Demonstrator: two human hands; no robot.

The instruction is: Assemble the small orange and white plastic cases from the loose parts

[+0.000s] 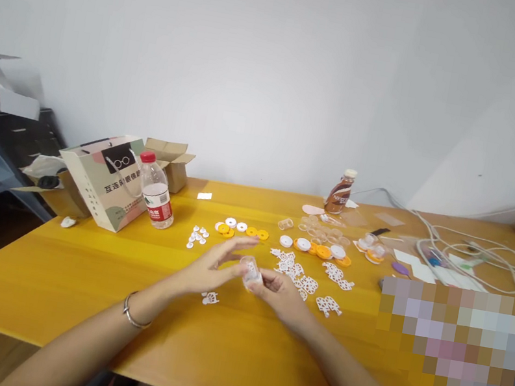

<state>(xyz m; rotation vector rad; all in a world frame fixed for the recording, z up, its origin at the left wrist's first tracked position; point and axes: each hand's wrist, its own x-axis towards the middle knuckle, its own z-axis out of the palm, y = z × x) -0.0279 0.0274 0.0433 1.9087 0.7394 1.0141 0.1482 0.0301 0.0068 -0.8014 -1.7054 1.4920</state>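
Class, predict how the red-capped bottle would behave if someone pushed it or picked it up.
The bottle would probably tip if pushed near its red cap, being taller than it is wide. Its clear, thin-looking plastic may flex when squeezed. Its rounded sides suggest it could roll once toppled.

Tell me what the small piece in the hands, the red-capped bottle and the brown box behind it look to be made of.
Small piece: probably clear, glossy plastic; partly see-through with pale highlights.
Red-capped bottle: likely thin, shiny clear plastic; its upper part is transparent.
Brown box: apparently matte cardboard, from its tan colour and open flaps.
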